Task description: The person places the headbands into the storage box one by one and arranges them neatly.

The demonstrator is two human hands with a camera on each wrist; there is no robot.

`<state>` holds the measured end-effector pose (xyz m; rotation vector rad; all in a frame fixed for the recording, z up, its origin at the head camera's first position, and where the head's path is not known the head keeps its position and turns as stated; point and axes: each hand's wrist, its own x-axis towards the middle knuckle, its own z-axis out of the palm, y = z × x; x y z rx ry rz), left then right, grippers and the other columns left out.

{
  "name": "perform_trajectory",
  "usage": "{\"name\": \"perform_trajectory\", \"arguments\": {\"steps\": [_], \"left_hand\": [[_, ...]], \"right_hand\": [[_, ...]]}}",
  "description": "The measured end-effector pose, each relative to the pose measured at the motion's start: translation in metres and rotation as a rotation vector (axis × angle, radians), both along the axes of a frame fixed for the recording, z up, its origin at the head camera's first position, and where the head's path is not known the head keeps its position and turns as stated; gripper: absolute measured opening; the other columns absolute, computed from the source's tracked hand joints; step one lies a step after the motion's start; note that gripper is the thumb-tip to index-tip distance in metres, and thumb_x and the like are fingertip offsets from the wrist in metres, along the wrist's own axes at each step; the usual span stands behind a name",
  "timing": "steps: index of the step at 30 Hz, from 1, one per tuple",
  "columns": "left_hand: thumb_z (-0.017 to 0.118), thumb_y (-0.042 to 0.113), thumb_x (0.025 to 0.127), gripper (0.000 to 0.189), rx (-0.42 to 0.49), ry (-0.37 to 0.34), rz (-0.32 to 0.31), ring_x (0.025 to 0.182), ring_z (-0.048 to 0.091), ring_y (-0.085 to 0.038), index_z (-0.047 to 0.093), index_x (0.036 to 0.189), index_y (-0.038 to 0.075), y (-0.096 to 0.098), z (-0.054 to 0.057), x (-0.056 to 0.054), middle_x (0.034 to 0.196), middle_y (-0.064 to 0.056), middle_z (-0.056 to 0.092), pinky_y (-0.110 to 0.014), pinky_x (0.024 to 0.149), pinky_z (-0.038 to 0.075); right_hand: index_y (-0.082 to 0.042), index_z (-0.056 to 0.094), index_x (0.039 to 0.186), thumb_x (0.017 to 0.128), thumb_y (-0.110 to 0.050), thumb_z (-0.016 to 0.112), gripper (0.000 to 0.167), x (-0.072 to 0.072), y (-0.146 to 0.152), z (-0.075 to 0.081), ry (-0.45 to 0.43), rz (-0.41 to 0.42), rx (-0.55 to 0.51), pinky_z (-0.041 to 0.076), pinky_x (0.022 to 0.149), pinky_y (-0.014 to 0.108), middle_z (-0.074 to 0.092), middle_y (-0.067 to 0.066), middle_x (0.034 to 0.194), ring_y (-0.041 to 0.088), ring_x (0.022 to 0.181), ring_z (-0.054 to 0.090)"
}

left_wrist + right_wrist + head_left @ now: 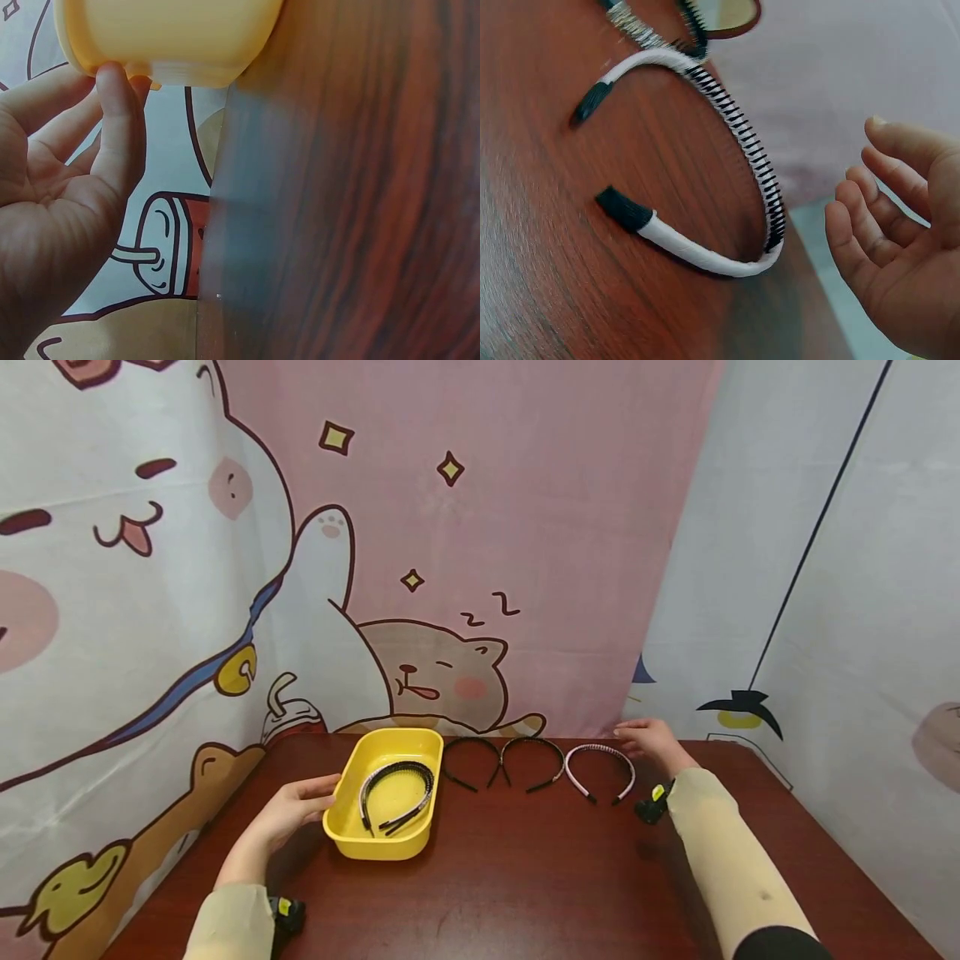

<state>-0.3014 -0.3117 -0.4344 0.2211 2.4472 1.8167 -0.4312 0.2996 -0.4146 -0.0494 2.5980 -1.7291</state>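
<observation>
My left hand (300,802) grips the left edge of a yellow plastic basin (345,842); in the left wrist view the thumb and fingers meet the wall of the basin (172,45) near its rim. Several dark and pale headbands (401,766) lie together inside it. At the right, my right hand (651,743) hovers beside a pale pink headband (600,747) with its fingers loosely bent and nothing in them. Seen from the right wrist, this headband (694,253) has black teeth along its inside and black ends, and the hand (900,240) is apart from it.
Two dark headbands, one in the middle (532,740) and one beside the basin (471,739), lie in a row with the pink one along the back of the brown table (525,877). A cartoon-printed cloth (555,568) hangs right behind the table.
</observation>
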Motion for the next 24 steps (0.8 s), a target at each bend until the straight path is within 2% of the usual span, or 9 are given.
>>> {"name": "perform_trajectory", "arguments": {"steps": [2,9,16,24], "left_hand": [[0.06,0.008,0.095,0.052,0.012,-0.001,0.01,0.114,0.059,-0.03,0.042,0.141,-0.008,0.0,-0.001,0.0,0.14,-0.028,0.046,-0.036,0.088,0.052],[0.058,0.007,0.096,0.052,0.02,0.01,-0.014,0.116,0.057,-0.034,0.04,0.142,-0.01,-0.002,-0.002,-0.002,0.141,-0.03,0.044,-0.036,0.089,0.052],[0.06,0.009,0.095,0.054,0.029,0.014,-0.011,0.112,0.06,-0.028,0.041,0.142,-0.01,-0.001,-0.002,-0.003,0.14,-0.03,0.045,-0.033,0.087,0.053],[0.059,0.007,0.096,0.053,0.041,0.015,-0.024,0.115,0.058,-0.034,0.04,0.142,-0.01,-0.003,-0.005,-0.001,0.138,-0.03,0.046,-0.034,0.088,0.052]], "right_hand": [[0.016,0.049,0.13,0.096,-0.017,0.061,0.049,0.0,0.004,-0.003,-0.002,-0.022,-0.025,0.054,0.082,0.042,0.067,0.005,0.094,0.022,0.083,0.066],[0.017,0.051,0.127,0.095,-0.016,0.062,0.047,0.002,0.015,-0.022,-0.023,-0.109,-0.013,0.056,0.075,0.036,0.064,0.022,0.111,0.024,0.09,0.065],[0.017,0.054,0.124,0.091,-0.014,0.066,0.046,-0.004,0.018,-0.035,-0.022,-0.137,0.002,0.056,0.067,0.03,0.061,0.006,0.089,0.014,0.075,0.06],[0.018,0.055,0.121,0.088,-0.015,0.068,0.049,-0.006,0.018,-0.046,-0.019,-0.127,0.114,0.055,0.063,0.028,0.066,0.008,0.081,0.012,0.069,0.059]]}}
